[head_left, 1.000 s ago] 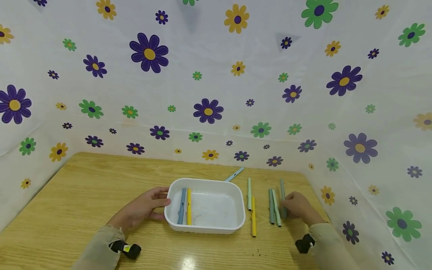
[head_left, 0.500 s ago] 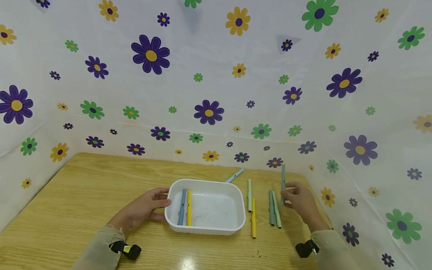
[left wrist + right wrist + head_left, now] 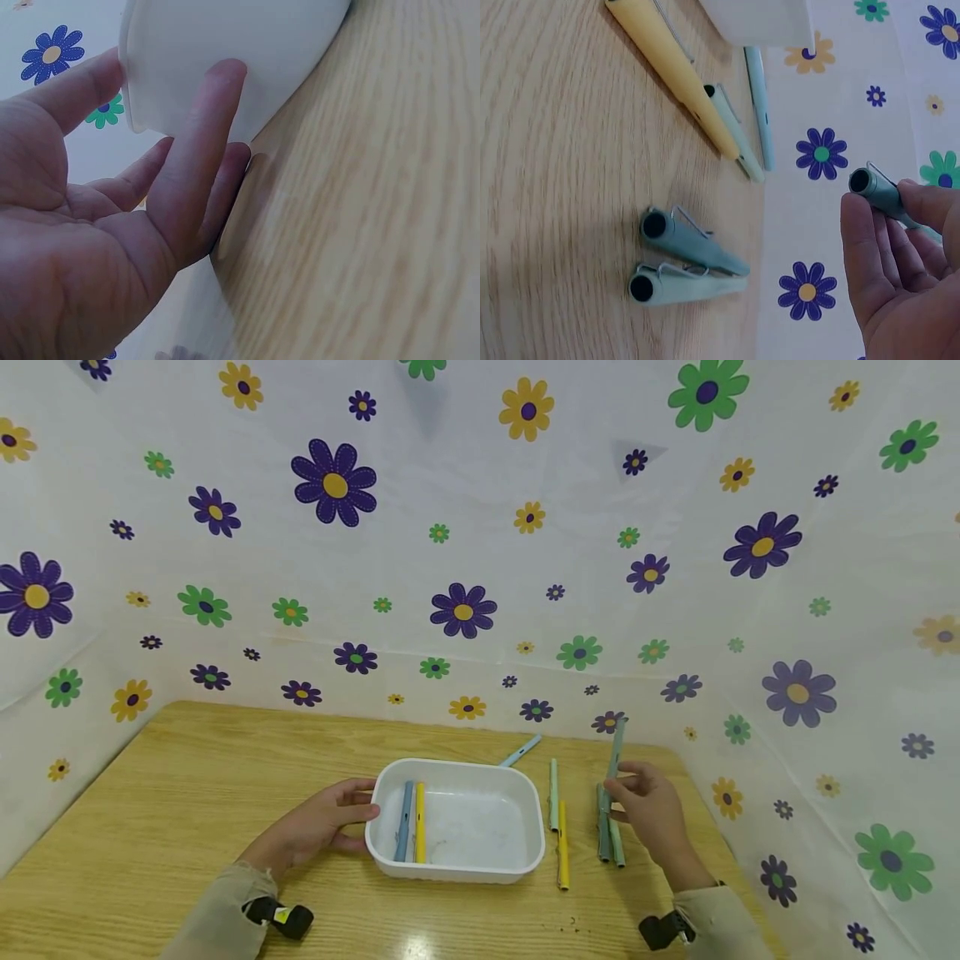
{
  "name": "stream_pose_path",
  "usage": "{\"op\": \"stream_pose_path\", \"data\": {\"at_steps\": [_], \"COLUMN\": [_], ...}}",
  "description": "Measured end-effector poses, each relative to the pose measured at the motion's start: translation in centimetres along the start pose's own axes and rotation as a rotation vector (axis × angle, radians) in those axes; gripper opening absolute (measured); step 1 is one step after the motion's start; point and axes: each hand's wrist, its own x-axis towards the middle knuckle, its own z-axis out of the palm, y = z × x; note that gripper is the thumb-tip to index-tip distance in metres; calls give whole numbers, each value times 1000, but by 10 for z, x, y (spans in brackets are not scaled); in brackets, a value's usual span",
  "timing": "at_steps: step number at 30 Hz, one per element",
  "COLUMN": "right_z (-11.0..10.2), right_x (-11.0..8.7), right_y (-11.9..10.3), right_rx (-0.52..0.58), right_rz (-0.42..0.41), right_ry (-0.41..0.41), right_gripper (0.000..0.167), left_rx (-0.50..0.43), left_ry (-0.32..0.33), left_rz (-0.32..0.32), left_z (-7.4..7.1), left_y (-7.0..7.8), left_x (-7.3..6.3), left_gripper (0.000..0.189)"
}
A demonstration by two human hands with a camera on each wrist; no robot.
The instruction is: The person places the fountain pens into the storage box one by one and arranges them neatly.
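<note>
My right hand [image 3: 652, 806] pinches a grey-green pen [image 3: 618, 747] between thumb and fingers, raised off the table. In the right wrist view the held pen [image 3: 885, 196] shows its dark round end and metal clip. Below it lie a dark green pen [image 3: 603, 839] and a pale green pen [image 3: 617, 847], side by side. At the white tray [image 3: 457, 766], my left hand [image 3: 322, 822] touches the left side with fairly straight fingers. From the left wrist view, a finger [image 3: 202, 135] lies against the tray's outer wall [image 3: 172, 45]. Inside the tray are a blue pen [image 3: 404, 821] and a yellow pen [image 3: 421, 822].
Right of the tray lie a pale green pen [image 3: 554, 793] and a yellow pen [image 3: 563, 847]. A light blue pen [image 3: 521, 750] lies behind the tray's right corner. Flower-patterned cloth [image 3: 390, 552] surrounds the wooden table [image 3: 247, 743]. Small dark specks [image 3: 573, 925] mark its front.
My right hand has lifted the grey-green pen from the table, then carried it left over the dark green and pale green pens. My left hand and the tray stay put.
</note>
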Motion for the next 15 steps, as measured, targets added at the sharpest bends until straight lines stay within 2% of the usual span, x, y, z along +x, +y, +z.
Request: {"op": "stream_pose_path", "data": {"at_steps": [6,15], "right_z": [8,19], "right_x": [-6,-14], "right_y": [-2,-9], "right_rx": [18,-31], "right_rz": [-8,-23], "right_ry": [-12,0], "right_gripper": [54,54], "left_rx": [5,9], "left_ry": [6,7], "left_rz": [-3,-6], "left_z": [1,1], "left_y": [0,0], "left_x": [0,0], "left_gripper": [71,69]}}
